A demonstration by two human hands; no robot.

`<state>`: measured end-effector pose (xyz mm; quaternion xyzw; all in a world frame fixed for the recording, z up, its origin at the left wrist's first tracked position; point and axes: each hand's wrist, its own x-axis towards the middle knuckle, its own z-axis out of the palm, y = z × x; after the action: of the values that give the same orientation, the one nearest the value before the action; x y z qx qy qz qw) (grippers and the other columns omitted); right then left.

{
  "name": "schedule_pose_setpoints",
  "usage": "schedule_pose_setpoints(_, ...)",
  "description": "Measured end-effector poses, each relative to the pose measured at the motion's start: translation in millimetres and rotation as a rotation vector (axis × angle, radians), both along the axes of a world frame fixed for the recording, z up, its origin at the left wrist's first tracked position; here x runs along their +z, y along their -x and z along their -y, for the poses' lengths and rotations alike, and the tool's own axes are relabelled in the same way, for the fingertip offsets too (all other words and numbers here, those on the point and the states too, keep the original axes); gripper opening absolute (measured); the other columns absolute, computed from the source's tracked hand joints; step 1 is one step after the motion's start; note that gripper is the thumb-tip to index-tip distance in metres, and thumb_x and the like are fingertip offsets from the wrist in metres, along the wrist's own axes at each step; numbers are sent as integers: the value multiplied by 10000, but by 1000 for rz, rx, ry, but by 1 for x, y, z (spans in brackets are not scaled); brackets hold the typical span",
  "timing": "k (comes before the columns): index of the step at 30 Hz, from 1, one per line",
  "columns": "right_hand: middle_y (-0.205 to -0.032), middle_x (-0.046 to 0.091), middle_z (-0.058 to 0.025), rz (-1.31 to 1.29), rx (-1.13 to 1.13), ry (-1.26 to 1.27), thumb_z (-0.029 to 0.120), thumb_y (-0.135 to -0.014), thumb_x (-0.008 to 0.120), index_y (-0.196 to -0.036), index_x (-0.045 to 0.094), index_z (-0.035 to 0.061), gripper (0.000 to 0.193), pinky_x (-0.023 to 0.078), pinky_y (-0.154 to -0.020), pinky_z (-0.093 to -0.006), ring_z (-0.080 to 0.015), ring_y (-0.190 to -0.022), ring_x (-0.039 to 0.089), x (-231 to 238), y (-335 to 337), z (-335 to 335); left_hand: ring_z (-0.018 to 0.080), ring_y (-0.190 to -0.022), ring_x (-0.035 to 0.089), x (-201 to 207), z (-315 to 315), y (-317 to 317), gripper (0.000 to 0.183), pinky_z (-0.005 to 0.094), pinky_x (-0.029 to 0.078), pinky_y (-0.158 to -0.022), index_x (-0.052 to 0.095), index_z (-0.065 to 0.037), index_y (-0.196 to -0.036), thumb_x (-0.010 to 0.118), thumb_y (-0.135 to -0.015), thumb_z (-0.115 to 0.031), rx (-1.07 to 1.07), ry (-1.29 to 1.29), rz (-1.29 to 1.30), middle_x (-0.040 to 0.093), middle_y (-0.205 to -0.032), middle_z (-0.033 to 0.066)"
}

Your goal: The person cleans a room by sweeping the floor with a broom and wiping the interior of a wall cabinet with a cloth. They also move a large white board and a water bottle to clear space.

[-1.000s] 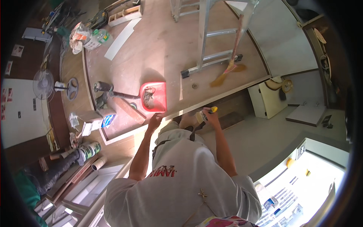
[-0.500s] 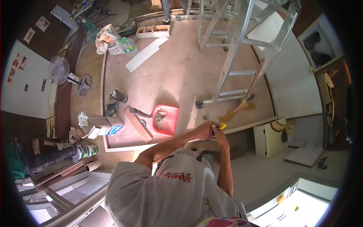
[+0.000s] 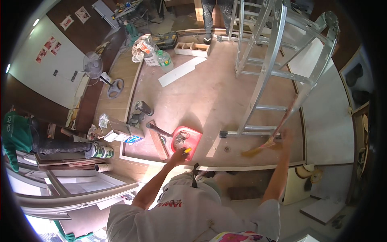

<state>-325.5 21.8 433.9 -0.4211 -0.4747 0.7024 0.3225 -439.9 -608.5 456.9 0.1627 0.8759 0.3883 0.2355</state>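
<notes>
My left hand (image 3: 177, 157) is closed around a small yellow tool (image 3: 187, 151) whose kind I cannot make out. It hangs over the near edge of a red dustpan (image 3: 195, 140), which has a dark handle and holds grey-brown debris. My right hand (image 3: 286, 137) is stretched out to the right and smeared by motion. Just left of it lies a broom (image 3: 267, 144) with straw-coloured bristles and a long reddish handle slanting up beside the ladder. Whether the right fingers touch the broom cannot be told.
An aluminium stepladder (image 3: 258, 94) stands at the right. Beside the dustpan are a wooden board (image 3: 158, 141) and a dark flask (image 3: 144, 107). A white strip (image 3: 181, 71), a green bottle (image 3: 164, 60) and a divided box (image 3: 192, 49) lie farther off. Someone in green (image 3: 18, 131) is at the left; another person's legs (image 3: 208, 18) show at the back.
My hands, together earlier around the yellow tool, have parted. The left has carried it leftward to the dustpan; the right has swung out toward the broom. The view has shifted too.
</notes>
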Motion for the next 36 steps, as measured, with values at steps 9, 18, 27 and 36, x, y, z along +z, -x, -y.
schedule_pose_setpoints(9, -637, 509, -35, 24, 298, 220, 187, -865, 604, -895, 499, 92, 145, 321, -334, -201, -98, -427, 456, -38, 50, -99, 331, -891, 633, 1, 111, -63, 295, 399, 483, -755, 561, -43, -1065, 498, -776, -52, 303, 94, -24, 654, -904, 161)
schedule_pose_setpoints(18, -683, 528, -60, -47, 191, -35, 162, -824, 654, -1098, 440, 80, 357, 335, -338, -219, -111, -448, 480, -71, 71, -128, 211, -841, 642, -17, 114, -68, 226, 317, 495, -783, 615, -47, -935, 499, -752, 18, 323, -45, 16, 681, -900, 87)
schedule_pose_setpoints(27, -657, 551, -51, 80, -118, -17, 162, -817, 668, -1135, 504, 37, 379, 318, -330, -213, -89, -417, 449, -27, 90, -73, 145, -803, 628, -18, 146, -76, 122, 278, 486, -756, 588, -27, -869, 551, -771, 35, 331, 76, 31, 688, -877, 57)
schedule_pose_setpoints(36, -655, 558, 0, 174, -86, -36, 238, -844, 608, -980, 592, 92, 200, 348, -347, -196, -61, -458, 496, -51, 85, -96, 159, -753, 643, -51, 189, -125, 150, 278, 492, -707, 624, -49, -841, 544, -733, 16, 358, 148, 129, 684, -800, 63)
